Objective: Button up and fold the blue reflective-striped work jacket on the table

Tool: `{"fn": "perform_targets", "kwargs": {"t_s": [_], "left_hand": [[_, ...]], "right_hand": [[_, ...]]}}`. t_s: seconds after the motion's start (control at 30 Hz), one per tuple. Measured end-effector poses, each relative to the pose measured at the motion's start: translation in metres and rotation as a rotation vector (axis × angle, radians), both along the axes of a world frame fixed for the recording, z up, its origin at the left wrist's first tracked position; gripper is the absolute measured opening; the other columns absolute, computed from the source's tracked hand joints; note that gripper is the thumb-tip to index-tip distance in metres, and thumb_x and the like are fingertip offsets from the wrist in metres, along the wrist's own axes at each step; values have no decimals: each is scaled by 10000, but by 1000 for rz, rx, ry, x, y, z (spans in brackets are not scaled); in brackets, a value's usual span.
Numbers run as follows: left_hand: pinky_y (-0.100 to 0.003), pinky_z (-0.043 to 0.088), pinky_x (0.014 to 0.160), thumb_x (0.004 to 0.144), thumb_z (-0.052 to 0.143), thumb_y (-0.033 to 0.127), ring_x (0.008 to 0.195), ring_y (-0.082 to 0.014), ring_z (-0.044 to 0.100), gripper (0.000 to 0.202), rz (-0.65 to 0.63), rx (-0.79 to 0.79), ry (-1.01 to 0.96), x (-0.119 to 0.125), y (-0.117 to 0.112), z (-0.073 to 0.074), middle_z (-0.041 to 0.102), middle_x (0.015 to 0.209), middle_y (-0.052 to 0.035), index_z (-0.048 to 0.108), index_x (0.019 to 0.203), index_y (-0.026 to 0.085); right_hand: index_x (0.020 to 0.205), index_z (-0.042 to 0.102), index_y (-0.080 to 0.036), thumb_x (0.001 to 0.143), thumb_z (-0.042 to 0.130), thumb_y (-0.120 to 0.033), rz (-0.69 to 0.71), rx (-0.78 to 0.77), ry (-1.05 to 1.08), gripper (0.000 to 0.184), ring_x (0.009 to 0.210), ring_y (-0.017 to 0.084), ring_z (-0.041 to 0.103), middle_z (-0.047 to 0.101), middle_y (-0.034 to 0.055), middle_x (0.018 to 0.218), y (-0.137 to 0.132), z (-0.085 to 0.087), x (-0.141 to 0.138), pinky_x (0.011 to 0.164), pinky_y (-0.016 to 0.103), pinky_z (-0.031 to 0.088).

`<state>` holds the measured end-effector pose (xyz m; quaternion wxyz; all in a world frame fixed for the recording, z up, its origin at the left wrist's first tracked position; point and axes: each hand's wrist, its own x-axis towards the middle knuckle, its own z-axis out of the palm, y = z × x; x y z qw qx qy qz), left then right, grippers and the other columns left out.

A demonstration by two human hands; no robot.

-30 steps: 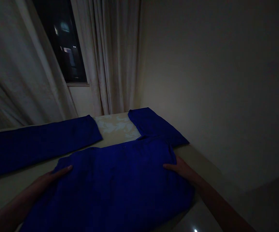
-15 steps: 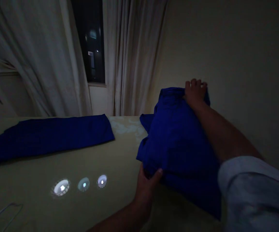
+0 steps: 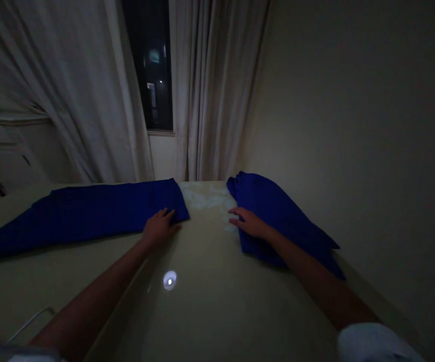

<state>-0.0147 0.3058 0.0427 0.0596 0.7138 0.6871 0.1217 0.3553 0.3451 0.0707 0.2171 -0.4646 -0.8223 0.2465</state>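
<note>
Two dark blue pieces of cloth, apparently clothing, lie on the table. The left blue garment (image 3: 100, 208) is laid out long and flat, folded to a straight right end. My left hand (image 3: 161, 226) is at that end's lower corner, fingers apart over the cloth's edge. The right blue garment (image 3: 274, 201) lies folded in a loose heap by the wall, its points spreading towards the lower right. Above its left edge my right hand (image 3: 249, 222) is held with fingers spread, not gripping the cloth. Whether its underside touches the fabric I cannot tell.
The glossy pale table (image 3: 210, 296) reflects a ceiling light. A thin white cable (image 3: 32, 319) curves at the lower left. Behind are long curtains (image 3: 217, 90) and a dark window (image 3: 151, 70). A plain wall (image 3: 371, 125) borders the right, and a cabinet (image 3: 10, 146) stands far left.
The right garment, earlier held up between both hands, now lies on the table, released. My left hand has moved left to the other garment. My right hand has come down and left.
</note>
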Motion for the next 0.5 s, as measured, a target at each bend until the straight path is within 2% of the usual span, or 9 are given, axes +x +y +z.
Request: {"fn": "perform_targets", "kwargs": {"t_s": [0.07,0.1,0.17,0.23,0.3,0.37,0.4,0.47,0.5], "left_hand": [[-519,494,1086,980,518,392,1348,-407,602,454,7,-47,48,-8,13,7,628,1459,-237,698,1323,154],[-517,530,1020,985,482,333,1248,-403,670,399,10,-62,66,-10,15,11,699,1350,-231,732,1243,160],[-514,557,928,973,424,228,1103,-404,729,377,32,-65,102,-8,15,22,760,1169,-237,740,1160,143],[-529,558,882,991,373,224,1053,-429,737,407,75,-32,131,4,9,38,756,1098,-271,704,1197,109],[-546,558,856,1041,289,290,1026,-441,740,470,109,27,130,25,-5,52,751,1080,-281,660,1261,104],[-527,561,884,1070,257,372,1036,-404,744,503,-7,57,13,48,-24,59,760,1108,-243,611,1342,139],[-496,563,921,1075,272,412,1081,-367,738,507,-131,51,-97,55,-34,59,757,1180,-212,568,1407,169],[-411,553,999,1061,341,481,1223,-292,691,553,-364,12,-327,52,-49,52,688,1393,-155,434,1541,223],[-385,543,1029,1045,376,503,1292,-276,653,601,-387,5,-381,41,-53,46,632,1480,-149,378,1577,223]], "right_hand": [[1397,673,-286,937,704,-566,166,-110,42,540,1374,306,581,638,89,1482,-46,5,-3,1204,495,412],[1424,652,-310,923,720,-592,205,-160,68,579,1383,304,574,617,81,1508,-69,5,-6,1192,495,431],[1457,622,-311,903,724,-650,197,-257,158,658,1396,309,566,590,99,1534,-105,0,-12,1174,504,455],[1455,612,-271,879,700,-733,125,-404,330,743,1402,320,566,579,139,1536,-121,-6,-19,1163,524,469],[1471,574,-241,860,634,-827,19,-613,553,849,1414,333,559,556,170,1553,-117,-9,-25,1137,546,494],[1496,525,-223,872,511,-897,-118,-797,753,919,1393,349,580,555,187,1550,-96,-9,-29,1072,576,542],[1490,524,-215,890,443,-907,-201,-827,819,919,1359,354,608,591,191,1511,-82,-7,-31,1037,590,562],[1426,581,-212,921,419,-875,-352,-766,876,849,1273,349,667,692,181,1372,-54,-1,-31,1022,586,573],[1377,620,-214,923,489,-834,-405,-714,880,779,1236,341,686,729,172,1302,-41,1,-29,1040,564,567]]}}
